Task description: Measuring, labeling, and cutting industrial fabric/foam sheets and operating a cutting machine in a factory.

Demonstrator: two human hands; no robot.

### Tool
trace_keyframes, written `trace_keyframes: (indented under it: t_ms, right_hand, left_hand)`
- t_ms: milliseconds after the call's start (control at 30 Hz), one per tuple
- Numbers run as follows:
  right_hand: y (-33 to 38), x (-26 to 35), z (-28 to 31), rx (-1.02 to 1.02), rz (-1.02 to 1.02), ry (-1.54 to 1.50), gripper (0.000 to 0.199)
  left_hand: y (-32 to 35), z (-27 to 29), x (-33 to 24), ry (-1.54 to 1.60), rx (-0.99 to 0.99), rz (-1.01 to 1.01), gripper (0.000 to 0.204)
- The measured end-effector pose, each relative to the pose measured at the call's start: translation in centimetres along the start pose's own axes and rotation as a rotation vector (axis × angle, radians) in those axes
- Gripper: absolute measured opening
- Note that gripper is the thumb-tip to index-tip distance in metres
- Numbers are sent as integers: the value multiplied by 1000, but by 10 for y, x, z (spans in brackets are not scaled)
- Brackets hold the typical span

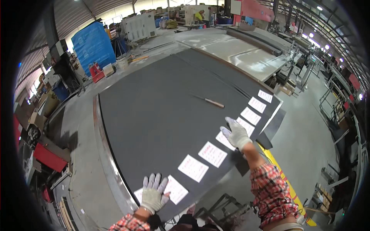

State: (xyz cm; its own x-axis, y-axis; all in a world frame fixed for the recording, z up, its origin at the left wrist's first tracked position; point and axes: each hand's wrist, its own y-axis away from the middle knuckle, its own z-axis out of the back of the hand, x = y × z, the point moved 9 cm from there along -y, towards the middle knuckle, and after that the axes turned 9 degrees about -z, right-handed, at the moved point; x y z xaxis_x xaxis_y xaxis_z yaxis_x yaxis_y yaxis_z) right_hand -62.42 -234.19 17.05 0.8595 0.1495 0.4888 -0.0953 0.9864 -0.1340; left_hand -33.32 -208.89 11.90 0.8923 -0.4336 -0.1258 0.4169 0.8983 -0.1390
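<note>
A large black sheet (154,107) lies over a table. White paper cards (193,168) with handwriting sit in a row along its near right edge, several of them. My left hand (153,195), in a pale work glove, rests flat with fingers spread at the row's near left end, partly covering a card (176,190) and another beneath it. My right hand (236,134), gloved too, reaches over the cards farther along, fingers apart, hiding parts of two of them. Beyond it, a long thin knife (214,103) with a wooden handle lies on the sheet.
A metal rim (111,161) edges the table's left side. Behind stands another table (235,52) with a dark roll (256,43). A yellow bar (283,177) runs beside my right forearm. A blue cover (93,48) hangs at back left; a person (199,16) is far off.
</note>
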Motion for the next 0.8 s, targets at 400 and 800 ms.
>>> trace_keyframes:
  t_ms: [400,800]
  right_hand:
    - [-170,9,-65,9,-157,629,37]
    - [34,40,-36,369,-409,-939,19]
  left_hand:
    - [-1,17,6,124,21,76,60]
    - [-4,22,6,65,41,61,59]
